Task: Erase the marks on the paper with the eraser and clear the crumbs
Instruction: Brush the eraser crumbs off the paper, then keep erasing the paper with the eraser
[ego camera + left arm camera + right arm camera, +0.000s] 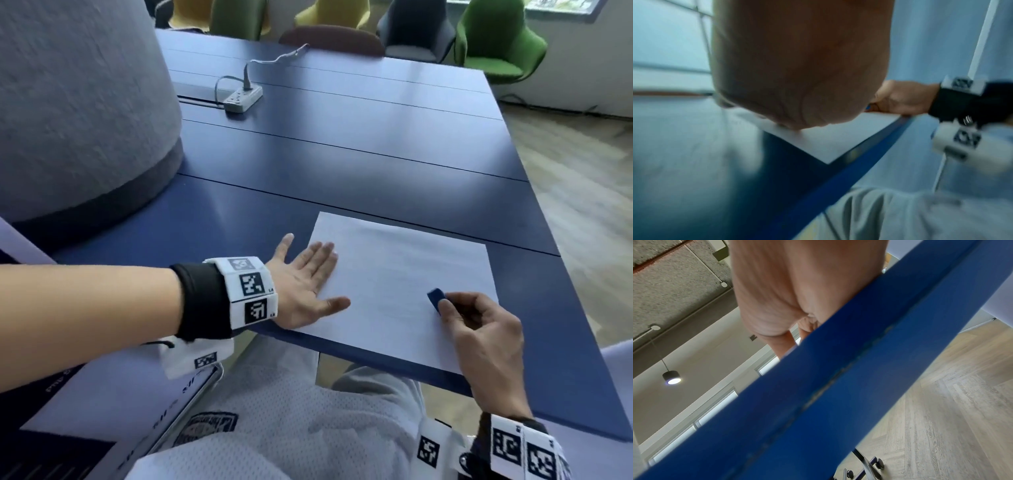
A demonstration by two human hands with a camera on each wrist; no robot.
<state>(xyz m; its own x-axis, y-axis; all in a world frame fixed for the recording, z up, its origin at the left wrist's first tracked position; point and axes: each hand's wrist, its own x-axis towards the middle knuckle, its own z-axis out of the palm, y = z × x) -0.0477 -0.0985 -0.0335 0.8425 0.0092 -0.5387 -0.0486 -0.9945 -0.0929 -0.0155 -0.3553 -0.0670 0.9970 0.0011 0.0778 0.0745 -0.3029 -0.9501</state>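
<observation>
A white sheet of paper [397, 284] lies at the near edge of the blue table [342, 154]. No marks or crumbs on it show clearly. My left hand [308, 284] lies flat, palm down, with straight fingers pressing the paper's left edge. My right hand [479, 329] pinches a small blue eraser [436, 298] between thumb and fingers and holds its tip against the paper's right part. The left wrist view shows the paper [828, 139], its near corner at the table edge, and the right hand [900, 100] with the eraser [868, 108]. In the right wrist view the table edge [838, 386] hides the eraser.
A grey power strip [243, 97] with its cable sits at the far left of the table. A large grey felt form [78, 102] stands at the left. Coloured chairs [496, 37] line the far side. A laptop [102, 404] rests beside my lap at the left.
</observation>
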